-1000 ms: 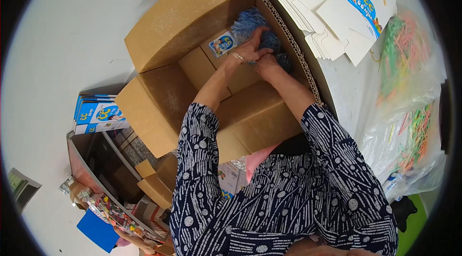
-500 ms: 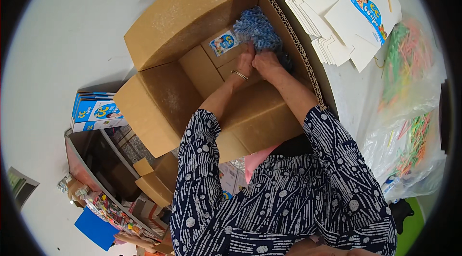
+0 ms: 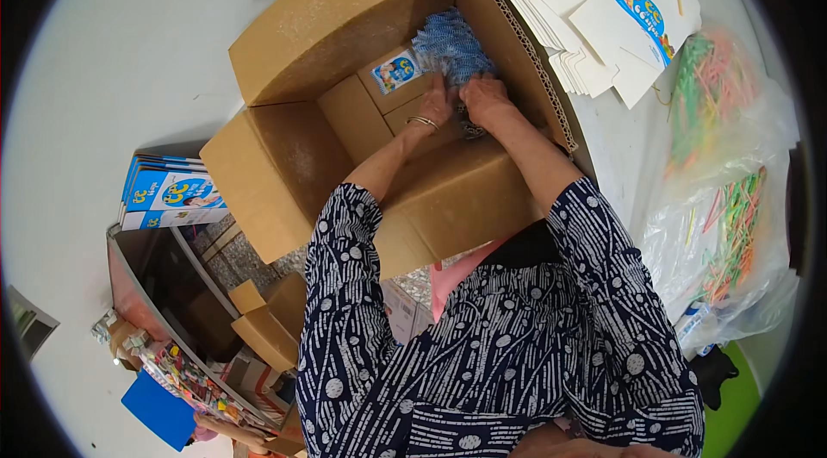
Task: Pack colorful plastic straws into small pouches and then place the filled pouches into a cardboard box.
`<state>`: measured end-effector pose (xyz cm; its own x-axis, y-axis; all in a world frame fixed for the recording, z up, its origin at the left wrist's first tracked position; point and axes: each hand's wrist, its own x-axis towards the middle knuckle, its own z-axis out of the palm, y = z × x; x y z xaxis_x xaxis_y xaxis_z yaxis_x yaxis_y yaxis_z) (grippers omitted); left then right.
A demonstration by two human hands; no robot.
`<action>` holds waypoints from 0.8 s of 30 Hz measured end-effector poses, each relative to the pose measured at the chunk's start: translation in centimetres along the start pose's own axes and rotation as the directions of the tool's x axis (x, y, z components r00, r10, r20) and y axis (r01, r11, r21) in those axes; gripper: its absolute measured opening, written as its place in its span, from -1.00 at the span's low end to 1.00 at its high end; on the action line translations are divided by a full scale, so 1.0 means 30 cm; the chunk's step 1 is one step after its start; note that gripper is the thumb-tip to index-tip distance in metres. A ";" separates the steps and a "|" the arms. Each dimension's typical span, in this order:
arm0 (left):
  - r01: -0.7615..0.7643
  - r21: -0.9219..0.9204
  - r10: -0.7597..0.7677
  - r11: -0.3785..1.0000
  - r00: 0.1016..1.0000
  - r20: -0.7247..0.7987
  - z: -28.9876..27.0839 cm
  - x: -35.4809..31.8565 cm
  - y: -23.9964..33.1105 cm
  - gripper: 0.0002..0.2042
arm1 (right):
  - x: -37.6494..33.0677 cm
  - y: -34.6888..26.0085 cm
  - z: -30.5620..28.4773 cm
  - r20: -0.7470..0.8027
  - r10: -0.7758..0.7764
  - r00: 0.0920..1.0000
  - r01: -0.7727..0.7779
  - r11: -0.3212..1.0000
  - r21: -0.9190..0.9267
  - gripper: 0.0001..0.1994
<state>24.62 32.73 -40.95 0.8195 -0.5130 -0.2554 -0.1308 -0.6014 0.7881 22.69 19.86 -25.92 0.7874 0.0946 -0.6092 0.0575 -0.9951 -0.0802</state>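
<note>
Packets [image 3: 454,37] bunch at the right side of the carton [image 3: 297,152].
Their long axis runs forward, mostly beyond the right hand [image 3: 485,100], the nearer; left hand [image 3: 436,103] beside it. Both look narrow; whether they grip, I cannot tell.

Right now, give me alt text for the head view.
The person's left hand and right hand are at the near edge of a blue-and-white pile inside an open cardboard box, a small printed packet lying left of the pile. Stacked white card sheets and bagged coloured strands sit to the right.
</note>
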 end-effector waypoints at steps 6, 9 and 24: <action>-0.041 -0.114 0.020 0.993 0.983 -0.180 0.174 -0.013 0.013 -0.23 | -0.039 0.044 -0.009 0.022 0.085 0.996 -0.087 0.989 0.118 -0.76; 0.022 0.066 0.002 0.998 0.939 -0.343 0.219 0.003 -0.091 -0.14 | -0.068 -0.049 -0.090 -0.101 0.104 0.989 -0.092 0.988 0.123 -0.72; 0.374 -0.217 -0.416 0.902 0.888 -0.197 -0.127 0.142 0.034 -0.02 | -0.802 -0.100 -0.316 -0.373 -0.378 0.847 0.503 0.797 0.335 -0.69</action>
<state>30.10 32.26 -39.11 0.8919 -0.0844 -0.4443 0.3099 -0.6016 0.7363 9.37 20.30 -3.54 0.8744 0.4458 -0.1917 0.2361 -0.7360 -0.6344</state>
